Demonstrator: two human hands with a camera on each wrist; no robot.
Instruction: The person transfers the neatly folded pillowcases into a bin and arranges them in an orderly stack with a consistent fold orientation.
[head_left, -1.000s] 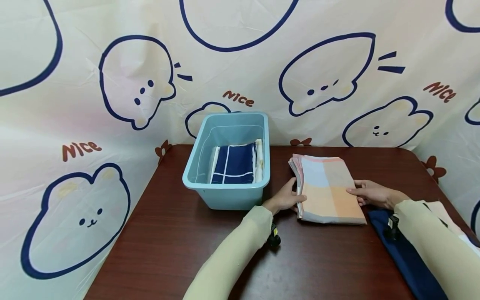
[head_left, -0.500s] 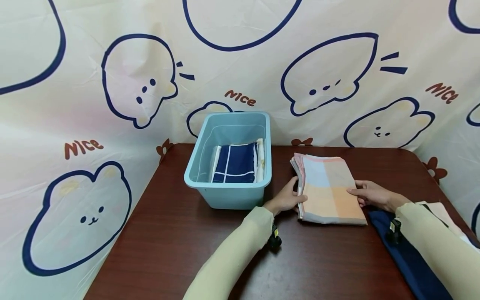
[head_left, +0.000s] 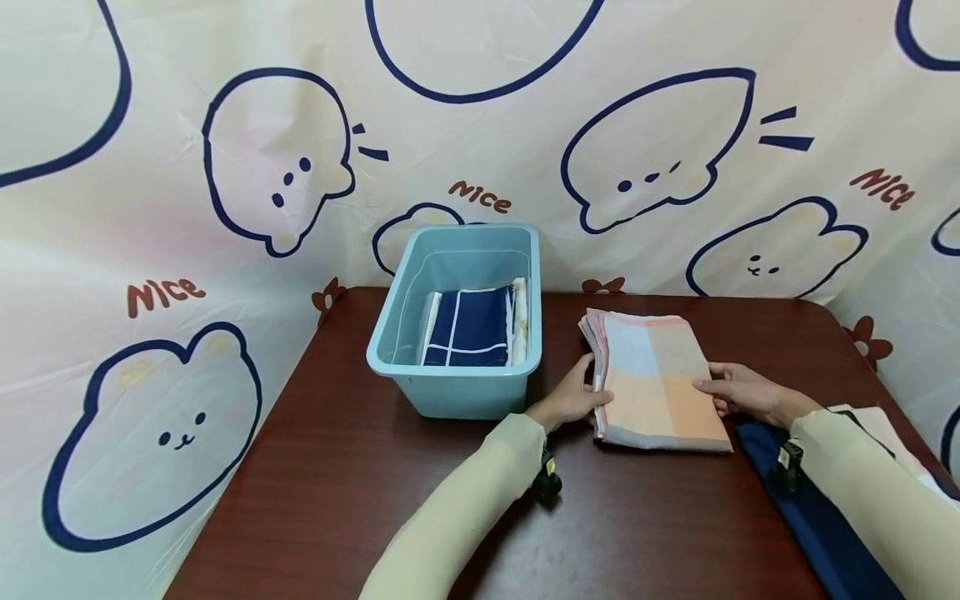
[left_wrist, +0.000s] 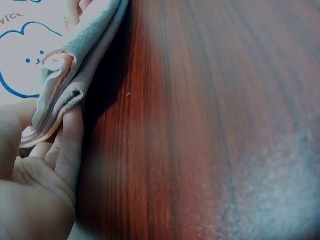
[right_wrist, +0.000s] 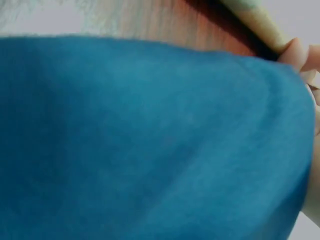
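Observation:
A folded plaid cloth point(head_left: 652, 383) in pale blue, peach and grey is at the right of the table in the head view. My left hand point(head_left: 566, 398) pinches its left edge, thumb on top; in the left wrist view the fingers point(left_wrist: 70, 150) lie under the stacked layers. At the opposite edge, my right hand point(head_left: 750, 393) pinches the cloth between thumb and fingers. In the right wrist view a dark blue cloth point(right_wrist: 150, 135) fills most of the picture, and only part of the right hand point(right_wrist: 310, 65) shows at the right edge.
Left of the plaid cloth stands a light blue plastic bin point(head_left: 453, 392) with a folded navy checked cloth point(head_left: 468, 329) and whitish fabric inside. Under the right forearm lie a navy cloth point(head_left: 817, 521) and a white one point(head_left: 885, 425). A printed curtain point(head_left: 465, 150) hangs behind the brown table point(head_left: 360, 483).
Both hands keep their hold on the plaid cloth, which stays in nearly the same place. The bin and other cloths have not moved; the head view has shifted slightly.

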